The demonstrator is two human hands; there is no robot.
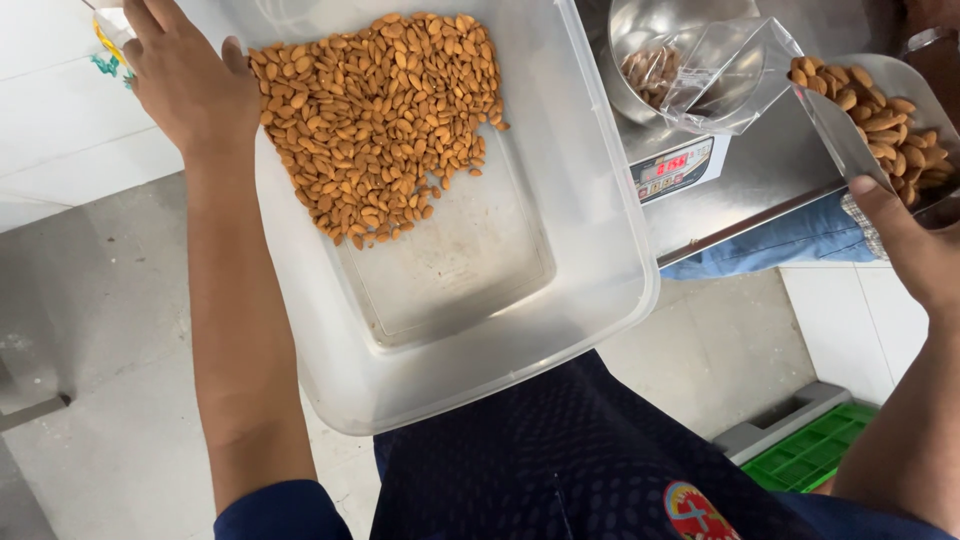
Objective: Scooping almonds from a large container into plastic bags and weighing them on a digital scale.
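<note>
- Up right of the clear tub (600,250), the right hand (915,245) grips a metal scoop (850,130) heaped with brown almonds (885,120).
- Beside the tub's far left corner, the left hand (190,85); its grasp is unclear.
- Inside the tub, loose almonds (380,120) piled at the far end.

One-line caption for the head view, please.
Left hand steadies a plastic tub of almonds; right hand holds a metal scoop beside a scale.

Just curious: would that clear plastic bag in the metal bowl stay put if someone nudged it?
Probably not. The clear bag looks thin and creased, so likely floppy and light. It holds only a few almonds, so little weighs it down; it may slide inside the smooth metal bowl.
</note>
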